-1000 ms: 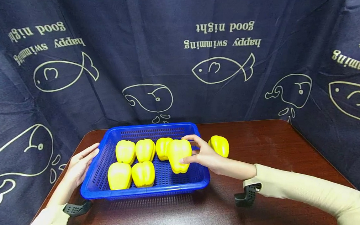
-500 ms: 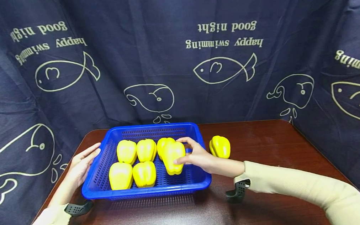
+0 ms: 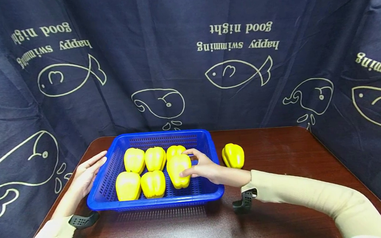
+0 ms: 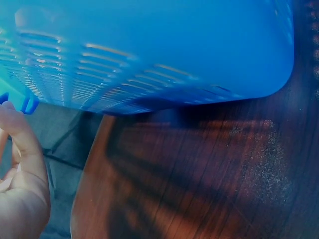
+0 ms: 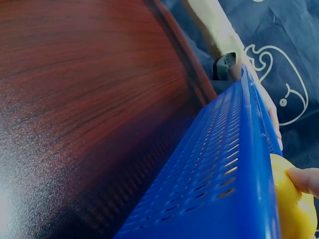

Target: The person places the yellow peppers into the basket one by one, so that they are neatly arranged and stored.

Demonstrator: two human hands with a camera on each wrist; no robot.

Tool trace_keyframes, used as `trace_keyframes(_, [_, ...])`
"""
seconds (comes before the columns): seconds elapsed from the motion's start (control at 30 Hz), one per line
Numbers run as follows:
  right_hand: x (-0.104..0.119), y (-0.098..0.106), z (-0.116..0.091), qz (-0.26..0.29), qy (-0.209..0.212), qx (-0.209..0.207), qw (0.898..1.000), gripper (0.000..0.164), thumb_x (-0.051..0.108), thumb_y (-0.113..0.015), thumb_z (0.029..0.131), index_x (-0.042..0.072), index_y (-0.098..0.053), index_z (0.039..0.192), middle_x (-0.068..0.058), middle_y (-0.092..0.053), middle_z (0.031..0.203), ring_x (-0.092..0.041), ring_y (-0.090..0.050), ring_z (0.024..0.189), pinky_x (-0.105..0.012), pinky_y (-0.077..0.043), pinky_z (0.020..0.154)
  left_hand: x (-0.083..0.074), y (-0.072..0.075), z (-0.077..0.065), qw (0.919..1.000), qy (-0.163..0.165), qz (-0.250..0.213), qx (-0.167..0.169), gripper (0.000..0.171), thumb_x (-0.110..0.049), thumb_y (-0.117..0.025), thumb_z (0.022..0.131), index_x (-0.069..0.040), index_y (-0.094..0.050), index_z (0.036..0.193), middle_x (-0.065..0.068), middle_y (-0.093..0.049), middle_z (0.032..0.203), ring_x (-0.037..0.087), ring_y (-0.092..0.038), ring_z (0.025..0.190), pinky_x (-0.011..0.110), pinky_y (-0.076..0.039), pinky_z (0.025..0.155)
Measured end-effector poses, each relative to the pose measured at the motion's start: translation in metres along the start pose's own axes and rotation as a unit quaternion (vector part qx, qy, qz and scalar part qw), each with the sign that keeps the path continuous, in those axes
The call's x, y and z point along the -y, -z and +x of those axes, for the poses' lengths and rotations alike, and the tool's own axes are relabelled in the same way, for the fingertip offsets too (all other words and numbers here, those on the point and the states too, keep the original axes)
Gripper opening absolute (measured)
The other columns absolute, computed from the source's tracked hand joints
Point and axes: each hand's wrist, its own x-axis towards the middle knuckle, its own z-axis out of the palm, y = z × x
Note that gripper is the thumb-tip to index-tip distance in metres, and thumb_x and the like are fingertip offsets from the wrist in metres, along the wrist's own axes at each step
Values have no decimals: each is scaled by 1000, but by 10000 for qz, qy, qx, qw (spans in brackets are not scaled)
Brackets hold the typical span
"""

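Note:
In the head view my right hand pinches a yellow bell pepper between thumb and fingers, over the right half of a blue plastic basket. The right wrist view has the thumb on that pepper, just past the basket's rim. Several more yellow bell peppers sit in the basket, among them a front one and a back one partly hidden by the held pepper. My left hand touches the basket's left rim with fairly straight fingers; in the left wrist view this hand is partly cut off.
One yellow bell pepper lies on the brown wooden table, right of the basket. A dark blue curtain with fish and whale drawings hangs behind and on both sides. Light glares on the table's front part.
My right hand has carried the pepper leftward and slightly toward the near side, lower within the basket. The left hand stays at the rim, and the other peppers have not moved.

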Motion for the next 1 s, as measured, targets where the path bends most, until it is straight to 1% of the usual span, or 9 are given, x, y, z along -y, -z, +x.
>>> trace_keyframes(0.23, [-5,-7,8,-86,-253,14,9996,67,10,-81,73,13,-47,131,-18,-47,128,-26,-60,100,-47,-54,90,0,-1,0,10000,37,30,-44,29,-11,-54,98,-29,-69,115,-15,-72,98,5,-70,84,21,-57,70])
trace_keyframes(0.47, [-9,-11,10,-406,-285,14,9988,70,8,-82,71,12,-48,131,-18,-46,131,-25,-58,95,-38,-56,80,-1,0,0,9999,80,42,-44,28,-12,-54,98,-30,-70,113,-14,-72,98,6,-70,85,22,-57,71])
trace_keyframes(0.57, [-10,-12,7,-620,-228,110,9978,69,7,-82,70,12,-48,130,-19,-45,133,-27,-57,101,-40,-56,84,-1,-1,0,10000,72,41,-11,28,-12,-54,98,-30,-70,112,-14,-72,98,6,-70,85,22,-57,71])
trace_keyframes(0.67, [-11,-14,5,-913,-47,193,9956,68,6,-83,69,11,-48,127,-19,-46,133,-30,-53,110,-44,-53,91,-1,-1,0,10000,65,45,-21,28,-12,-54,98,-30,-70,112,-14,-72,98,6,-70,85,22,-57,71])
trace_keyframes(0.77, [-12,-15,5,-1119,133,188,9934,66,6,-82,68,10,-49,124,-19,-48,130,-32,-51,114,-45,-50,94,0,0,0,9999,66,60,-52,28,-12,-54,98,-30,-70,113,-14,-72,98,6,-70,85,22,-57,71])
trace_keyframes(0.8, [-12,-15,6,-1139,168,184,9932,65,5,-82,68,9,-49,124,-20,-49,129,-32,-51,113,-45,-50,94,0,0,1,9999,70,55,-58,28,-12,-54,98,-30,-69,113,-14,-72,98,6,-70,85,22,-57,71])
trace_keyframes(1.0, [-13,-16,8,-1133,72,167,9934,59,5,-80,69,10,-51,120,-18,-51,125,-29,-54,106,-40,-50,92,1,1,1,10000,85,-9,-13,29,-11,-53,98,-31,-70,111,-13,-72,98,6,-70,84,22,-57,70])
